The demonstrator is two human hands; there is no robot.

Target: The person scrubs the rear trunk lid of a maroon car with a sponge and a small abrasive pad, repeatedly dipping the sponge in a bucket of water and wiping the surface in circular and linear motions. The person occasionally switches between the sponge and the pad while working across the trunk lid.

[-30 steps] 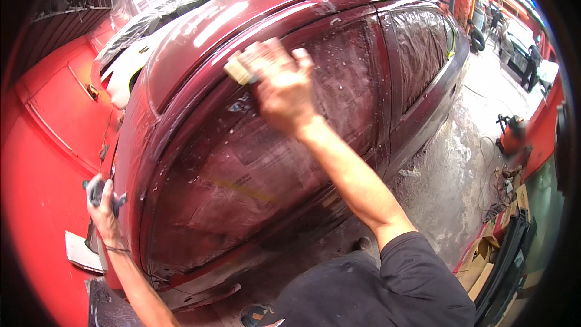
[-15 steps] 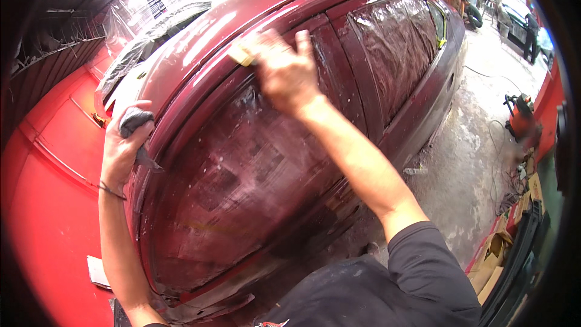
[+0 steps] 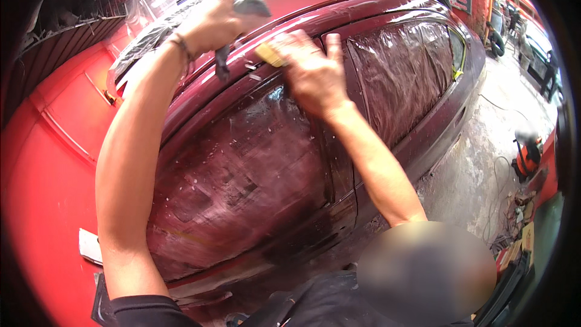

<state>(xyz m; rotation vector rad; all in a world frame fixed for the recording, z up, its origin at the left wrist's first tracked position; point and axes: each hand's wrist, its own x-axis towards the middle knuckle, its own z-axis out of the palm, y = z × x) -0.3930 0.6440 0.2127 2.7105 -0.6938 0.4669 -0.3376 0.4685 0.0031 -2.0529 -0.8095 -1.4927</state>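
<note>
A dark red car (image 3: 315,1) fills the middle, its side windows covered with plastic sheeting (image 3: 393,79) and overspray. My right hand (image 3: 318,79) lies over the door frame near the roof edge, fingers closed on a flat yellow pad (image 3: 270,55); whether it is a sponge or a sanding block I cannot tell. My left hand (image 3: 212,23), slightly blurred, is raised at the roof edge. Its fingers grip a dark grey cloth (image 3: 252,6), one end of which hangs below the hand. Pale wet streaks or suds show beside the yellow pad.
A red wall (image 3: 54,175) runs along the left, with a white box-like item (image 3: 91,246) low beside it. At right, an orange-and-black machine (image 3: 528,158), a cable and cardboard (image 3: 528,242) lie on the concrete floor (image 3: 466,163). Other people stand far off at upper right.
My left hand has swung up and right with the cloth, from the front pillar to the roof edge. My right hand appears slightly farther right, still with the yellow pad. The view has shifted.
</note>
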